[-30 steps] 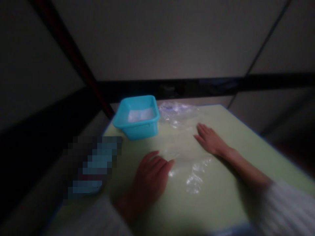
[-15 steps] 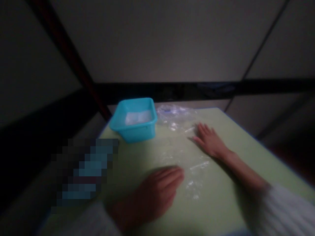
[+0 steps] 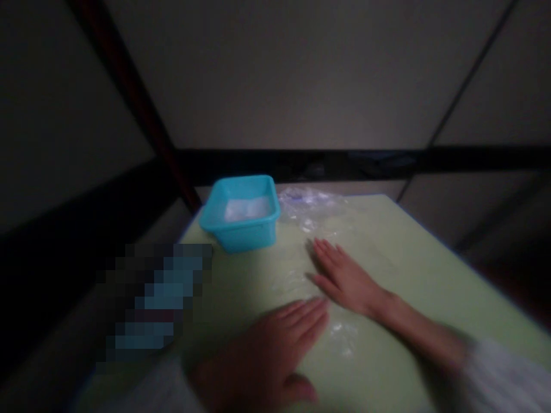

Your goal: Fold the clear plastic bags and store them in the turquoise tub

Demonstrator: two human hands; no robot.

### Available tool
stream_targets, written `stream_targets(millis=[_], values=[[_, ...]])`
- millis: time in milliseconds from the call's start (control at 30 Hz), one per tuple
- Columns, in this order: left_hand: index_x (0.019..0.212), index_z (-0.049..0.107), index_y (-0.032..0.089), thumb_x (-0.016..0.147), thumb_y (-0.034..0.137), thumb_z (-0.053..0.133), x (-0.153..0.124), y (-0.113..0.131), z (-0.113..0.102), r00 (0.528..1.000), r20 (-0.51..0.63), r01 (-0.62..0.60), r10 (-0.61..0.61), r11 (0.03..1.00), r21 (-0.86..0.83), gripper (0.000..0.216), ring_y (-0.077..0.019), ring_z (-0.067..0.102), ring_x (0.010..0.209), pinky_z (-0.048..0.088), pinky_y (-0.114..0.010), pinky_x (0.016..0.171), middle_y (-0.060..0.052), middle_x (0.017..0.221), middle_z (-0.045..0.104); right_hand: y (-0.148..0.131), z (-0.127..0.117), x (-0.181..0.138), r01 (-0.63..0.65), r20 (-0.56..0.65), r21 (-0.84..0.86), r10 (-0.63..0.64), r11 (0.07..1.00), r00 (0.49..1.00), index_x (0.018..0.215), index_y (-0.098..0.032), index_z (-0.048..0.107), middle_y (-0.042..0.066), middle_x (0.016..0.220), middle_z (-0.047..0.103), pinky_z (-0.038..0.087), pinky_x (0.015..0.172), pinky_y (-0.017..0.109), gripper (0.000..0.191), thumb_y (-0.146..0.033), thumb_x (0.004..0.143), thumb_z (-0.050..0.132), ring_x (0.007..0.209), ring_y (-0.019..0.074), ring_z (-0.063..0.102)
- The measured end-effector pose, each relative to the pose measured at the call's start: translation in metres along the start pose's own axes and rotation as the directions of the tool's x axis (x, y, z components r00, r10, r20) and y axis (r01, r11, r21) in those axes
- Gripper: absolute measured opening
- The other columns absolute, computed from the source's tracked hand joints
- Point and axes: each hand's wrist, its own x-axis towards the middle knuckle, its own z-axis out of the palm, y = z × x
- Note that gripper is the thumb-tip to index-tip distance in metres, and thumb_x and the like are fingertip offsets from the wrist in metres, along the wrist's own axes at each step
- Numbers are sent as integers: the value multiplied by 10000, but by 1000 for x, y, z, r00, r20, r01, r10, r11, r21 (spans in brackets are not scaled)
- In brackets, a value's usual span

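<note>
A clear plastic sheet or bag lies spread on a pale green table. My left hand rests flat near the front of the table, fingers stretched out and together, its tips at the plastic's near end. My right hand lies flat on the plastic at the table's middle, fingers extended toward the far left. Neither hand grips anything. A turquoise plastic tub with something white inside stands at the far left corner.
A dark frame rail runs along behind the table, and a dark reddish post slants up at the left. A pixelated patch covers the area left of the table. The scene is dim.
My right hand slid from the far right part of the plastic toward me and to the left, coming close to my left hand. My left hand shifted slightly nearer and to the right.
</note>
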Motion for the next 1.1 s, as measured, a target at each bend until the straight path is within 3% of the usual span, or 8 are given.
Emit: stream_targets(millis=[333,467,667,833,967,1100], values=[[1451,272,177,870,562,498,3,2,-7,997,74,-10,7,999,47,732,-276,227,1398,256,-424,1128,-123,1508,275,12,10,1,4,51,-49,-2,999,999,1461,-60,240,151,1510,219,213,1134,446,765,-610,930,208,1405,261,175],[1460,245,174,880,565,477,3,1,-8,995,103,-12,8,999,41,737,-281,184,1409,242,-440,1133,-125,1529,207,40,7,-4,-101,34,-98,105,990,994,1456,-60,254,156,1509,225,222,1128,451,784,-630,922,194,1402,264,183],[1463,236,192,860,543,531,2,1,-5,998,63,-18,15,999,49,758,-286,197,1406,253,-441,1129,-114,1524,233,82,4,-12,-270,-20,-127,270,954,963,1460,-72,249,168,1509,235,210,1126,476,820,-668,901,176,1405,283,156],[1469,217,212,914,546,420,4,5,-11,990,122,-86,74,992,96,679,-299,141,1417,148,-498,1145,-86,1540,175,86,5,-12,-263,-15,-128,263,956,965,1460,-81,253,162,1511,242,216,1125,478,818,-671,899,177,1405,292,156],[1466,212,170,964,502,313,6,8,-16,968,179,-180,178,984,-3,610,-212,211,1408,138,-392,1165,-63,1515,272,87,5,-10,-230,-8,-128,231,965,973,1459,-96,261,152,1509,260,225,1122,490,799,-663,903,174,1404,298,163],[1456,236,145,967,510,286,5,7,-14,968,137,-209,212,977,-37,612,-207,238,1399,160,-372,1162,-76,1501,306,87,0,-10,-227,1,-130,230,965,973,1450,-83,275,165,1505,258,232,1118,493,795,-657,905,204,1398,299,185]])
